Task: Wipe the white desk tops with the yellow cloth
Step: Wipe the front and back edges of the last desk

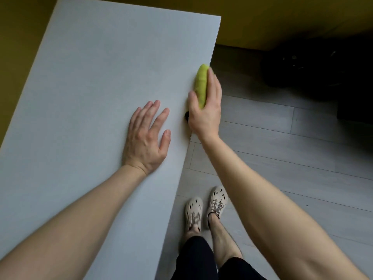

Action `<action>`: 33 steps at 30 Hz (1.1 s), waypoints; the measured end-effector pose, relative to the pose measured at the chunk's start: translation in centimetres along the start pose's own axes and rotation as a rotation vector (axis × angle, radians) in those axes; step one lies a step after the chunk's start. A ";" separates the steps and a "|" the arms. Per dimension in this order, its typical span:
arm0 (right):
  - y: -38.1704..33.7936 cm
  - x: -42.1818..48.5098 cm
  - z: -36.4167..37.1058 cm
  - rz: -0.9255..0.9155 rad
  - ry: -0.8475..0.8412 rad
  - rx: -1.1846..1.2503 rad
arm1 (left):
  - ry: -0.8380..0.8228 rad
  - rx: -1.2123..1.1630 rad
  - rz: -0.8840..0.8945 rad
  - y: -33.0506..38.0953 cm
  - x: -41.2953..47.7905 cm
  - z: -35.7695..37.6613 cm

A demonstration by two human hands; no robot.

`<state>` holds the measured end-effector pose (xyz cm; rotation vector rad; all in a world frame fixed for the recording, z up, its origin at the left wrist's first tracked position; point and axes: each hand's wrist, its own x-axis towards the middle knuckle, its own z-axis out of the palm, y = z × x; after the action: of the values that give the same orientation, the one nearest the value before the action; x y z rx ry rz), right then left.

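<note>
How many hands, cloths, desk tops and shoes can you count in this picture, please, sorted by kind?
Hands: 2, the left hand flat on the desk, the right hand holding the cloth
Yellow cloth: 1
White desk top: 1
Shoes: 2
Total: 6

A pale grey plank floor point(282, 150) fills the right and lower right of the frame, its seams running in long lines. A mustard-yellow wall point(262, 21) spans the top and upper left. A black shape point(312, 73), too dim to identify, sits in shadow at the upper right.
</note>
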<state>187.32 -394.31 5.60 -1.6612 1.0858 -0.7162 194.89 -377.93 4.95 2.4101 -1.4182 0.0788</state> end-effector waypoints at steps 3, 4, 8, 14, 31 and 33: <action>0.2 -0.8 0.3 -0.022 0.027 0.002 | -0.001 0.002 0.001 -0.1 -0.1 0.0; 0.2 -2.6 0.4 -0.019 0.041 -0.011 | -0.004 0.010 0.000 -0.1 -0.1 0.0; 1.3 -16.4 -0.5 0.017 -0.037 0.022 | -0.059 0.049 0.021 -0.2 -0.4 -0.7; 2.5 -23.1 -1.3 -0.022 -0.141 -0.025 | -0.118 0.060 0.016 0.0 -8.9 -4.7; 2.3 -28.8 -1.1 0.171 -0.096 -0.120 | -0.114 0.077 -0.054 0.5 -19.6 -4.6; 1.7 -22.7 0.1 0.180 -0.027 -0.141 | -0.113 0.075 -0.056 0.5 -19.6 -4.7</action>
<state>177.20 -373.94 4.79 -1.6598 1.2728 -0.5094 185.22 -360.24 5.21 2.5501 -1.4188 -0.0176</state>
